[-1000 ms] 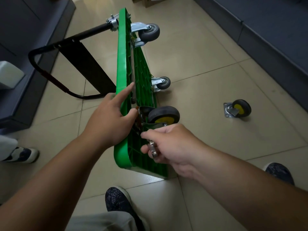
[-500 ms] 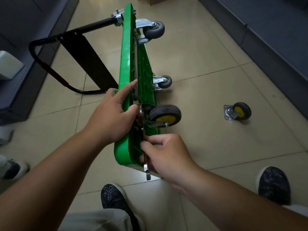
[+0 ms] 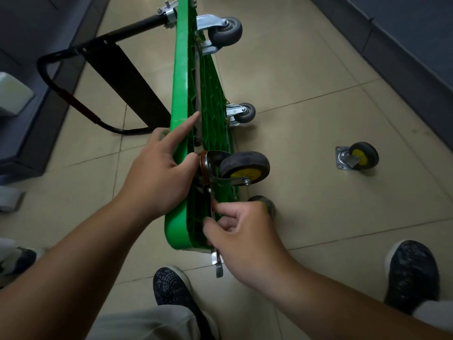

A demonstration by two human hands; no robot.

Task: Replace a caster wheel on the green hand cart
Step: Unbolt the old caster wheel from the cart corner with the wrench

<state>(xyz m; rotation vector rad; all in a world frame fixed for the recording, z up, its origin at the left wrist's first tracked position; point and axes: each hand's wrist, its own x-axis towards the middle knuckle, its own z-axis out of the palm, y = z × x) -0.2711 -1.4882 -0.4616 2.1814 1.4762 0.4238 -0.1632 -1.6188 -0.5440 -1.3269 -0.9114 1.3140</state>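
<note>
The right hand (image 3: 241, 233) has swung the wrench (image 3: 218, 265) a little further round than half a second ago. Its free end now pokes out below the knuckles, past the near corner of the cart (image 3: 182, 77). The fingers are curled tight round the wrench shank, and its head is up under the yellow-hubbed caster (image 3: 244, 168), just above the thumb.

The left hand (image 3: 157, 173) has not shifted. Its forefinger lies straight along the cart's upper edge, its thumb presses by the caster's top plate, and the other fingers go behind the edge out of sight, so it grips the cart.

The cart stands on its long edge on the floor (image 3: 306, 69), with the black handle (image 3: 61, 57) folded out beyond the left fingers.

I count two grey casters (image 3: 226, 30) on the far half of the cart, well past both hands, and one yellow-hubbed caster between the hands. One loose caster (image 3: 358, 158) lies on the floor well right of the right fingers. A fifth wheel (image 3: 266, 204) peeks out just behind the right knuckles, and whether it is mounted I cannot tell. There is one wrench, and two dark shoes (image 3: 171, 288) flank the right forearm.
</note>
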